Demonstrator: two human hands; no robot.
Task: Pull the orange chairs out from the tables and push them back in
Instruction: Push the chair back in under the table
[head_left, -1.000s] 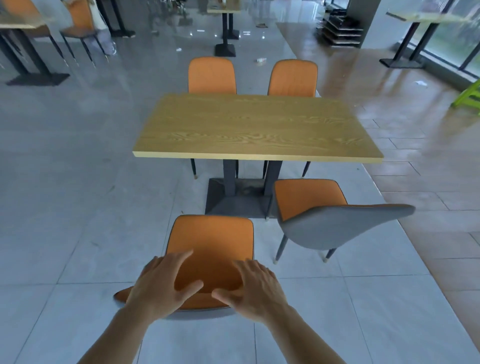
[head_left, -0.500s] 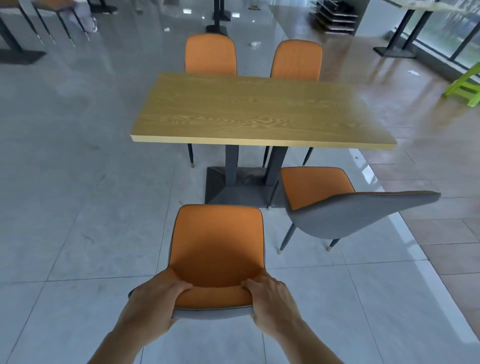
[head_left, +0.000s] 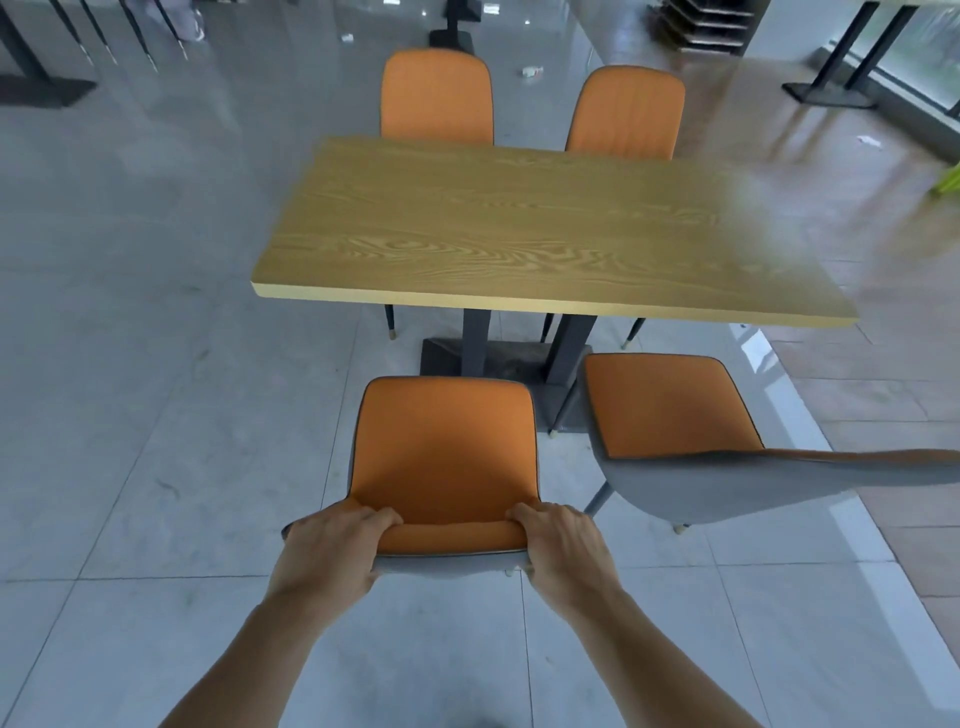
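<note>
An orange chair with a grey back (head_left: 445, 447) stands in front of me, its seat just short of the wooden table's (head_left: 524, 234) near edge. My left hand (head_left: 335, 545) grips the left end of its backrest top and my right hand (head_left: 561, 545) grips the right end. A second orange chair (head_left: 670, 405) stands to its right, pulled out from the table and turned at an angle. Two more orange chairs (head_left: 437, 96) (head_left: 626, 111) are tucked in at the table's far side.
The table stands on dark posts and a dark base plate (head_left: 506, 358). Grey floor tiles spread to my left, brown tiles to the right. Other table legs and chair legs (head_left: 47, 62) are at the far left, another table base (head_left: 831, 88) at the far right.
My hands went from resting spread on the backrest to gripping its top edge. The chair and I have moved toward the table, whose near edge is now close to the seat front.
</note>
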